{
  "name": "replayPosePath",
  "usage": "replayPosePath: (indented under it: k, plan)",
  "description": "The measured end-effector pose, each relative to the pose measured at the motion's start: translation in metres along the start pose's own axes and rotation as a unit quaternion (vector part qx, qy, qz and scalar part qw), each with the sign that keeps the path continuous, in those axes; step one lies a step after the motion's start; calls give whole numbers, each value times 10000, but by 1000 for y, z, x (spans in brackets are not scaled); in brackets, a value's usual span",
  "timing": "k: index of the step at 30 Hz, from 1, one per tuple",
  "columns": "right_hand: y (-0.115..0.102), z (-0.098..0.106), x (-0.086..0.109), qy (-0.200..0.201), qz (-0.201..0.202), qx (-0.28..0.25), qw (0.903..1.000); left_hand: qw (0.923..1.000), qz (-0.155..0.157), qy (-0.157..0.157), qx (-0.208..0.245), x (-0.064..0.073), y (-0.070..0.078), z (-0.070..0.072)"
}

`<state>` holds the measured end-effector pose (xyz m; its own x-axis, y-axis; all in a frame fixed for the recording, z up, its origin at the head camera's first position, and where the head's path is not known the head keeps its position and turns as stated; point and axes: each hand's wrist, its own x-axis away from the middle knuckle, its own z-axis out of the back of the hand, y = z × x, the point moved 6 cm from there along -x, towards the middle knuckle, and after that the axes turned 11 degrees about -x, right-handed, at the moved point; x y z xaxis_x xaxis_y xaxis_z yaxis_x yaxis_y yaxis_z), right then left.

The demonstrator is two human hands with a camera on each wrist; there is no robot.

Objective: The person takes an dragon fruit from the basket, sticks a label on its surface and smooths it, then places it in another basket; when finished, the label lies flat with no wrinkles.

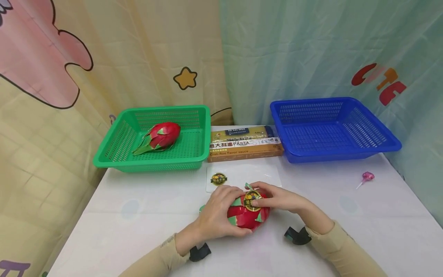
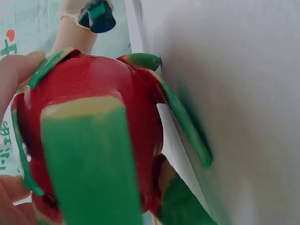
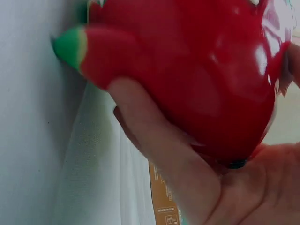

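Note:
A red dragon fruit [image 1: 247, 217] with green-tipped scales lies between my two hands over the near middle of the table. My left hand [image 1: 216, 215] grips its left side, thumb at the near side. From the right, my right hand [image 1: 280, 198] holds the fruit, its thumb on a round black-and-gold sticker [image 1: 252, 200] on top. One finger [image 3: 150, 126] of the right hand lies along the red skin in the right wrist view. Green scales [image 2: 91, 159] fill much of the left wrist view. Just beyond the hands lies a white sheet [image 1: 254, 175] bearing a similar sticker [image 1: 219, 179].
At the back left stands a green basket [image 1: 159, 167] holding another dragon fruit [image 1: 164, 135]. A blue basket [image 1: 346, 154] stands at the back right. Between them lie a pasta box [image 1: 245, 152] and a yellowish pasta pack [image 1: 238, 133]. A pink lollipop [image 1: 367, 176] lies at the right.

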<state>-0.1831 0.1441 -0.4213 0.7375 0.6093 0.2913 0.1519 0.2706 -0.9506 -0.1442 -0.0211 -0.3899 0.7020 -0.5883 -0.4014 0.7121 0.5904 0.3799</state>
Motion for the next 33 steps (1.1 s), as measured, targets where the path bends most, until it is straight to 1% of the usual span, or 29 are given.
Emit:
replayPosePath:
  k: [2, 4, 6, 7, 8, 11, 12, 14, 16, 17, 20, 26, 29, 33]
  plan:
    - [-1, -1, -2, 45, 197, -91, 9998, 9995, -171, 142, -218, -1, 1, 1]
    - [-3, 0, -3, 227, 416, -30, 9989, 9986, -312, 230, -365, -1, 0, 3]
    - [-5, 1, -3, 423, 638, 36, 9971, 9984, -350, 276, -345, -2, -2, 5]
    - [-6, 0, -4, 498, 735, 36, 9960, 9988, -295, 279, -289, -3, -4, 5]
    - [-7, 0, -4, 582, 809, 20, 9950, 9992, -176, 270, -215, -4, -7, 6]
    - [-10, -3, -4, 798, 1041, -17, 9914, 9989, 394, 229, -55, -6, -18, 8]
    - [-11, -5, -4, 852, 1098, -40, 9903, 9979, 613, 187, -68, -6, -21, 7]
    - [-12, -8, -4, 993, 1159, 20, 9883, 9947, 996, 66, -238, -7, -28, 6]
    - [-13, -11, -3, 1144, 1220, 204, 9857, 9914, 1240, -88, -408, -7, -32, 4]
    - [-14, -12, -2, 1213, 1222, 289, 9846, 9902, 1310, -159, -445, -7, -33, 2]
    - [-16, -15, 0, 1501, 1221, 569, 9795, 9886, 1405, -249, -482, -7, -33, -1]
    - [-16, -20, 0, 2070, 1145, 800, 9683, 9874, 1453, -119, -609, -9, -32, -4]
    - [-15, -21, -2, 2387, 1076, 891, 9610, 9863, 1486, -95, -705, -10, -32, -4]
    - [-17, -22, -4, 2680, 1081, 908, 9530, 9875, 1419, -21, -693, -10, -33, -4]
